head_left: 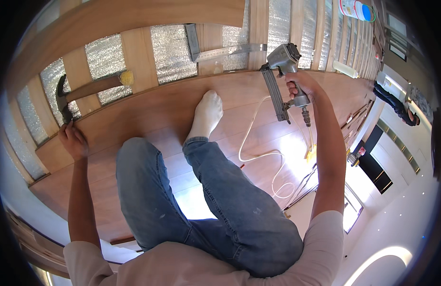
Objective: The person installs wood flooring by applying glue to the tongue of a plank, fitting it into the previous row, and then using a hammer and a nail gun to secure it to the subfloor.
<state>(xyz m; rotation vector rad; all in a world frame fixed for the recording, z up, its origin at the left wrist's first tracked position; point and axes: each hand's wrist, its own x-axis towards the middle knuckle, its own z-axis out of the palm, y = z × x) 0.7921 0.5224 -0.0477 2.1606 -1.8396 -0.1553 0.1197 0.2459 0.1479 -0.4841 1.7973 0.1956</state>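
My right hand (301, 86) is wrapped around the grip of a grey pneumatic nail gun (276, 90), held up over the edge of the laid boards. A pale air hose (255, 119) runs from its fitting. At the far left, my left hand (74, 140) rests on the wooden floor plank (108, 112), fingertips by its edge and close to the head of a claw hammer (89, 89). That hammer lies across the battens, with a yellowish end on its handle. Farther right, a metal try square (225, 51) lies on the battens.
Wooden battens (139, 55) alternate with silvery foil (172, 52). A loose board (134, 15) crosses them at the far side. Near the top right are a white and blue bucket (356, 9) and a white tube (345, 69). Another person (397, 102) is at the far right.
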